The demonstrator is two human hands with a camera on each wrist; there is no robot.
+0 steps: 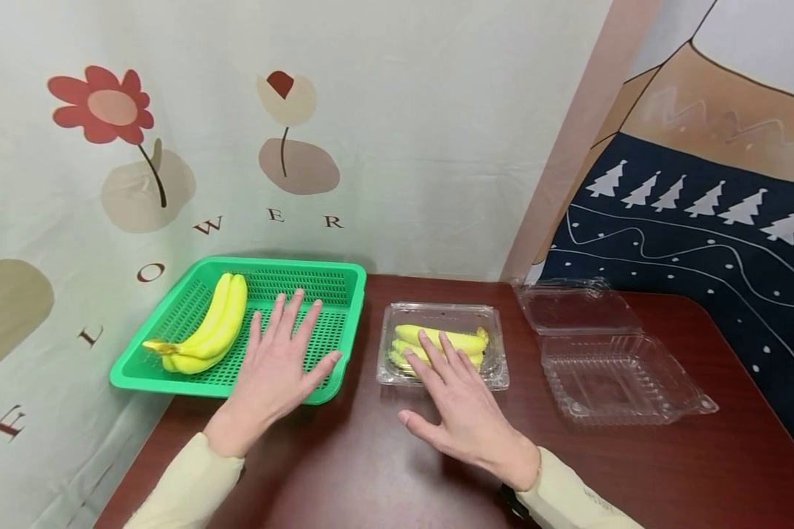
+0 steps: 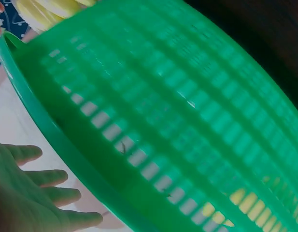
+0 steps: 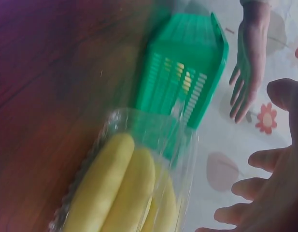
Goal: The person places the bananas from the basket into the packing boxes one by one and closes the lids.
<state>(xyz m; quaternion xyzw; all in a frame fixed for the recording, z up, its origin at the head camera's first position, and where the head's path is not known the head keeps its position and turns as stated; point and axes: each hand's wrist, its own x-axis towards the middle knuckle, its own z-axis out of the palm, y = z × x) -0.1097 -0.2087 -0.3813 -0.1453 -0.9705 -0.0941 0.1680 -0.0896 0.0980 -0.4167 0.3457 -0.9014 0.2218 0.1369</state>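
Fingers spread, my left hand (image 1: 274, 371) is over the right part of a green plastic basket (image 1: 353, 323); the left wrist view shows it apart from the basket's rim. A bunch of yellow bananas (image 1: 215, 330) lies in the basket's left side. My right hand (image 1: 466, 411) hovers with straight, spread fingers above a closed clear plastic clamshell box (image 1: 387, 367). Inside that box are several yellow bananas (image 3: 124, 188), partly covered by my fingers in the head view. Neither hand holds anything.
An open clear plastic clamshell box (image 1: 625, 375) stands at the right, its lid (image 1: 578, 305) folded back. All stand on a dark red-brown table (image 1: 370, 470). A printed curtain (image 1: 430, 147) hangs behind and to the left, a dark blue cloth (image 1: 721, 250) at the right.
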